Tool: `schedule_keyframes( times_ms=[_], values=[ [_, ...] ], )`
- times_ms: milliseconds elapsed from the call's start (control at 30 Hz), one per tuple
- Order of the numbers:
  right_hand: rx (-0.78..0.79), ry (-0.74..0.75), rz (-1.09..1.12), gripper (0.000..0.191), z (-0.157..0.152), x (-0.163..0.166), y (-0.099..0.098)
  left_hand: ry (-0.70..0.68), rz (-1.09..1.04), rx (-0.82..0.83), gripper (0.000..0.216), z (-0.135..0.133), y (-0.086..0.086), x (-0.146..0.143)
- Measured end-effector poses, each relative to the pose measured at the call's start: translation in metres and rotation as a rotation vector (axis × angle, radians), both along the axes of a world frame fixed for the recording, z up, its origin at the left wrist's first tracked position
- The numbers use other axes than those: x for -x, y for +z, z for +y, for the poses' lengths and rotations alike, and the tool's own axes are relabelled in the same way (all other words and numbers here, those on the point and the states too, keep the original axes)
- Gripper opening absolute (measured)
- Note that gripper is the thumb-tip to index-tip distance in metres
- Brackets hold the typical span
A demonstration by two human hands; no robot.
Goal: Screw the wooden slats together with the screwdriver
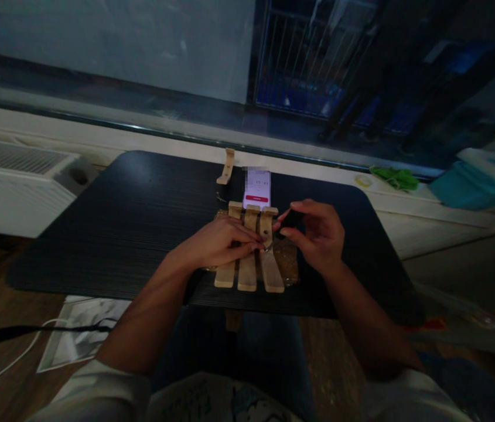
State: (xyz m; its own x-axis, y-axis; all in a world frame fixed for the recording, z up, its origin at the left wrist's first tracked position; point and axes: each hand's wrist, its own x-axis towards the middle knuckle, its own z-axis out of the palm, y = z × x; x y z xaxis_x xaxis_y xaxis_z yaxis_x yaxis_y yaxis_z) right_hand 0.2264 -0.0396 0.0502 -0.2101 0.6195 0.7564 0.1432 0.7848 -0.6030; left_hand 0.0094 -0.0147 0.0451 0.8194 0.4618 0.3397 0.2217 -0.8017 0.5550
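Three pale wooden slats (247, 272) lie side by side on the dark table (133, 223) in front of me. My left hand (214, 243) rests flat across their middle and presses them down, with fingertips at the right slat. My right hand (317, 234) hovers just right of the slats, fingers curled in a pinch round a small dark object (292, 220) I cannot name. A clear plastic bag (286, 261) lies under my right hand beside the slats. A lit phone (256, 187) lies just beyond the slats.
A single wooden piece (226, 167) lies at the table's far edge. A white radiator (10, 181) stands at the left. On the window sill lie a green item (396, 177) and a teal bag (471, 184). Cables and paper (75, 334) lie on the floor.
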Motion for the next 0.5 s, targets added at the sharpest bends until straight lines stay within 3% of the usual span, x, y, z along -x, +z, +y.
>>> schedule_keyframes(
  times_ms=[367,500],
  values=[
    [-0.002,-0.052,-0.009,0.049,0.0006,0.0003,-0.0029,-0.007,0.002,-0.010,0.023,0.0006,0.0002,0.0005],
    [0.005,0.022,-0.074,0.045,-0.0003,-0.0042,0.0002,-0.006,-0.017,-0.011,0.022,0.0000,0.0000,0.0001]
  ],
)
